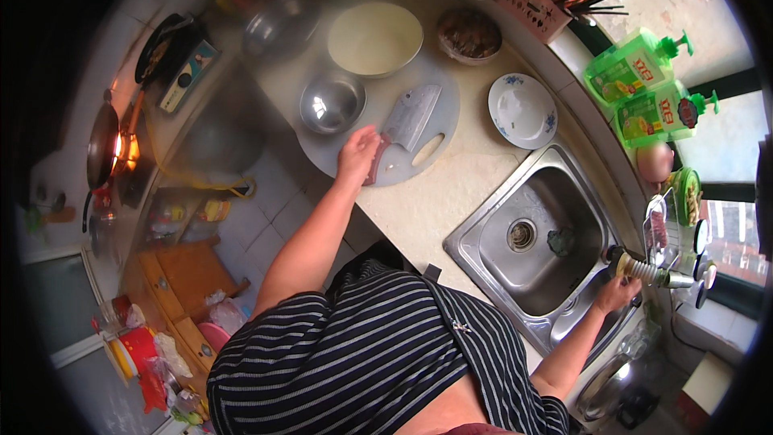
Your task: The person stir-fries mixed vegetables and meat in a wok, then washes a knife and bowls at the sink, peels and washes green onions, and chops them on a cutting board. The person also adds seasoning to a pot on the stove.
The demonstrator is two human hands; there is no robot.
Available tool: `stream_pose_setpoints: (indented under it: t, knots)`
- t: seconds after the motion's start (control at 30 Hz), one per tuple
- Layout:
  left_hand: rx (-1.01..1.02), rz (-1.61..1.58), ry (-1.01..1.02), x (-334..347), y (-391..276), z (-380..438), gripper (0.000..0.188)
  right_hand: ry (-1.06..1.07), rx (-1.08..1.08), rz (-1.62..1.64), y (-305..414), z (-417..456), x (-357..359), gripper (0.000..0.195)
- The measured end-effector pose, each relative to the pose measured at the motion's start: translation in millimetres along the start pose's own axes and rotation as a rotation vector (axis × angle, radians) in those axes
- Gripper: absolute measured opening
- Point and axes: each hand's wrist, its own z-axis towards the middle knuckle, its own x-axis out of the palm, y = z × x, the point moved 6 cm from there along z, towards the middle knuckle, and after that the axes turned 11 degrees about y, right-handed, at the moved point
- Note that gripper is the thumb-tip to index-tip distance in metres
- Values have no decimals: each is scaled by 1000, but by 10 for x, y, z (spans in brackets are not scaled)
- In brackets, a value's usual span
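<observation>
My left hand is over the near edge of a round, pale cutting board, its fingers loosely apart. Right beside it is the reddish-brown handle of a cleaver, whose broad blade lies flat on the board. A small steel bowl sits on the board too. At the far right, my right hand is on the faucet at the sink's edge, with its fingers curled around the lower part. Below is a stainless-steel sink with a dark green scrubber inside.
Behind the board stand a cream basin, a larger steel bowl and a bowl of dark food. A floral plate is beside the sink. Green detergent bottles line the windowsill. At left, a wok sits over a lit flame.
</observation>
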Motion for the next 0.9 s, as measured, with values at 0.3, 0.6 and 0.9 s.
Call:
stream_pose_setpoints:
  t: [0.3,0.6,0.9]
  knots:
    - [-337,-583,-47,-721,55,205,40,395,25,540,1574,-1008,469,12]
    - [-265,-183,218,-146,-674,-286,32,-23,-42,-72,758,-352,128,38]
    - [-588,-121,771,1982,-148,-940,51,367,113,83,98,25,269,31]
